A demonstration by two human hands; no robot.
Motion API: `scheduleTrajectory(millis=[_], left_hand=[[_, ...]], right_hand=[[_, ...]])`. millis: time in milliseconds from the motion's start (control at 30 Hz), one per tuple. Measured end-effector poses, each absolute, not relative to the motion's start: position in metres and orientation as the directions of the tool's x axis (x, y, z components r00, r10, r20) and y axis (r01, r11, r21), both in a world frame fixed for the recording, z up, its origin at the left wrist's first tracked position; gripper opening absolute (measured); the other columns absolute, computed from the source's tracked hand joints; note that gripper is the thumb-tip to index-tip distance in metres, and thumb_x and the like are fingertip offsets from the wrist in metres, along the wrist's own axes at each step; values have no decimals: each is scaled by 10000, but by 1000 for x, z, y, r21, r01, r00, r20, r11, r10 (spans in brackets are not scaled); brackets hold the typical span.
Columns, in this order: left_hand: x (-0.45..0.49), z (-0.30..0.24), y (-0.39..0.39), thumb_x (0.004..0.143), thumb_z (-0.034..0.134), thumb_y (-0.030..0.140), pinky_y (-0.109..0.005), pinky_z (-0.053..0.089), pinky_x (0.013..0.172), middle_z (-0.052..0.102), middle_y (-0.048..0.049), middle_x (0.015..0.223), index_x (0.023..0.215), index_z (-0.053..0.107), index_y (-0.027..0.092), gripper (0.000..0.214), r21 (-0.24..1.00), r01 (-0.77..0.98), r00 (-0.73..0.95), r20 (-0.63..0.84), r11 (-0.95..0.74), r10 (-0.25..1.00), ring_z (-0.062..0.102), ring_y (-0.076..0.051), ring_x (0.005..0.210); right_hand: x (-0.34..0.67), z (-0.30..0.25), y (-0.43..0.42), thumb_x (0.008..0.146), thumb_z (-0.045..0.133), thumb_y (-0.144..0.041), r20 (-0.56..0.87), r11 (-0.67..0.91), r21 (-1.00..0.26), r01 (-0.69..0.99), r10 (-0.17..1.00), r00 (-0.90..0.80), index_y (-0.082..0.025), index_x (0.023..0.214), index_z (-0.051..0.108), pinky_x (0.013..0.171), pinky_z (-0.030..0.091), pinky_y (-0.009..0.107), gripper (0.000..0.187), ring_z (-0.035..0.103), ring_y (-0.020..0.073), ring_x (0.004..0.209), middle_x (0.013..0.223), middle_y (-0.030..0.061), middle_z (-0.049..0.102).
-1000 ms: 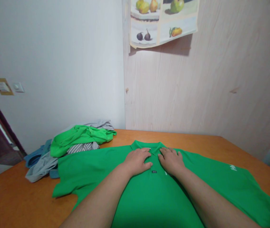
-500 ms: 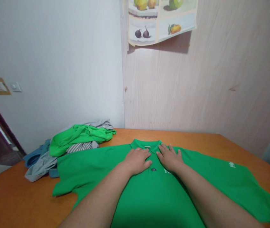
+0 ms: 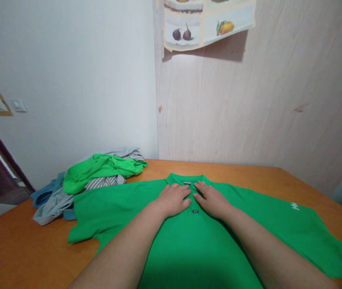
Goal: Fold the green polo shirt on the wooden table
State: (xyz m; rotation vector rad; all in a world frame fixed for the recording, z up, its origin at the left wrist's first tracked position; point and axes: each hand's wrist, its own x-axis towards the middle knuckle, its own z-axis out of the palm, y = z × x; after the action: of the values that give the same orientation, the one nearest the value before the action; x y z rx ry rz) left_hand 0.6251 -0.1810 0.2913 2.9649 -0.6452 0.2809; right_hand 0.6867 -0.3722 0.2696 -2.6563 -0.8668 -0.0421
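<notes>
A green polo shirt (image 3: 195, 249) lies spread front side up, its collar pointing away from me and both sleeves stretched out sideways. My left hand (image 3: 173, 198) rests flat on the left side of the collar, fingers extended. On the collar's other side, my right hand (image 3: 211, 199) lies with its fingers stretched out toward the neck opening. Between the hands are the button placket and a small dark label (image 3: 195, 211). White lettering (image 3: 295, 206) shows on the right sleeve. The shirt's lower part runs out of view between my forearms.
An orange-brown table (image 3: 17, 245) bears the shirt. At its back left lies a heap of clothes: a bright green garment (image 3: 98, 170), a striped one (image 3: 104, 182) and blue-grey ones (image 3: 49, 206). A wall stands behind, with a fruit poster (image 3: 210, 28) and a switch (image 3: 18, 105).
My right hand has slid left, closer to my left hand, with its fingers less spread. My left hand stays on the collar. The view has tilted slightly downward.
</notes>
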Motion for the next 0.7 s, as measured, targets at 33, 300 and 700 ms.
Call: scheduleTrajectory(millis=[33, 300, 700], left_hand=[[625, 291, -181, 938, 429, 436, -510, 458, 940, 524, -42, 1438, 1283, 590, 282, 411, 48, -422, 893, 196, -906, -405, 514, -318, 1228], [629, 288, -178, 926, 388, 345, -526, 427, 978, 447, -3, 1504, 1370, 520, 307, 465, 111, -406, 910, 135, -907, -391, 474, -304, 1278], [623, 301, -178, 819, 495, 540, -523, 276, 1121, 342, -43, 1564, 1451, 430, 255, 697, 293, -317, 942, -8, -902, -334, 311, -322, 1410]], right_hand=[[687, 271, -374, 933, 448, -474, 115, -746, -342, 571, 570, 813, -108, 1483, 385, 1171, 215, 467, 663, 260, 285, 1445, 1559, 164, 303], [684, 280, -387, 717, 588, -773, -22, -673, -449, 588, 666, 746, -190, 1545, 237, 1188, 93, 522, 1071, 90, 323, 1478, 1609, 142, 151], [689, 268, -376, 758, 583, -715, 79, -767, -359, 532, 543, 836, -132, 1517, 316, 1171, 209, 469, 995, 172, 321, 1467, 1596, 161, 210]])
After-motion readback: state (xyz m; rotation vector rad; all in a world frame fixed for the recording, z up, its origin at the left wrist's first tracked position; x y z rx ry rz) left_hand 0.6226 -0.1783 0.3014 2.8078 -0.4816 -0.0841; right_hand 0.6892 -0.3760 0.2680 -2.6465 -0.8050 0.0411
